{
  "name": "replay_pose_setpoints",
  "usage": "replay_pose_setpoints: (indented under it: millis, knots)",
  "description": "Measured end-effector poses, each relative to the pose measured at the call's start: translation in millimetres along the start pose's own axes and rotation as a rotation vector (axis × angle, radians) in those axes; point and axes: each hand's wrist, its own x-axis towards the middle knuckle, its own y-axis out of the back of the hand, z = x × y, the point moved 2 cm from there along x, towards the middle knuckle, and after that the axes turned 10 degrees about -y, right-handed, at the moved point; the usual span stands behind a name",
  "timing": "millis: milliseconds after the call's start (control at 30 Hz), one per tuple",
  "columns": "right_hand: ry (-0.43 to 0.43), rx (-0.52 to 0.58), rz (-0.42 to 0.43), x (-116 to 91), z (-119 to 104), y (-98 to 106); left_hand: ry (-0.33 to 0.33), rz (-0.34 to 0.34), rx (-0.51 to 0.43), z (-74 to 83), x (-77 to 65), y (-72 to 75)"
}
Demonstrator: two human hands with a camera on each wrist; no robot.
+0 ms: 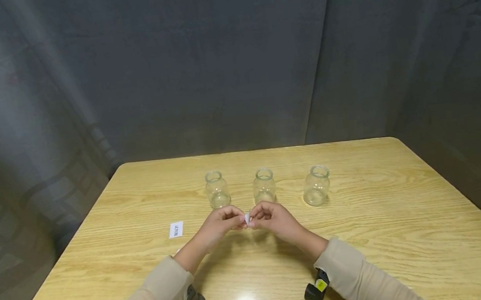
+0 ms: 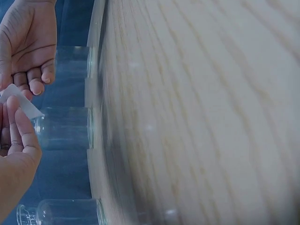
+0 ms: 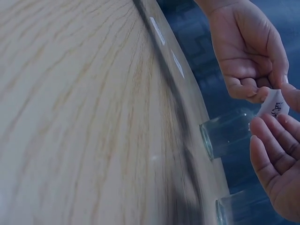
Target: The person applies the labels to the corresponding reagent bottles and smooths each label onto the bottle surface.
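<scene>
A small white paper label [image 1: 247,218] with dark handwriting-like marks on one face [image 3: 274,105] is held between both hands in front of the middle jar. My left hand [image 1: 223,223] pinches one side of it with thumb and fingertips. From the other side my right hand [image 1: 275,221] pinches it too. Just beyond the hands stands the middle glass jar [image 1: 264,184], its lower front partly covered by the fingers. The left glass jar [image 1: 217,191] and the right glass jar [image 1: 316,186] stand upright on either side, and neither is touched.
On the wooden table [image 1: 379,194], a white printed label [image 1: 176,229] lies left of my left hand. A second white label shows only a corner beside the left forearm. Dark grey curtains [image 1: 216,75] hang behind the far table edge.
</scene>
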Motion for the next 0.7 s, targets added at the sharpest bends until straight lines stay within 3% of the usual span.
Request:
replay_pose_setpoints:
  millis: [367, 700]
  knots:
    - [0.012, 0.018, -0.010, 1.2, 2.0, -3.2, -0.029, -0.048, 0.002, -4.6, 3.5, -2.6]
    - [0.003, 0.042, -0.035, 0.8, 4.0, -4.4, -0.025, -0.045, 0.041, -1.9, 3.0, -3.9]
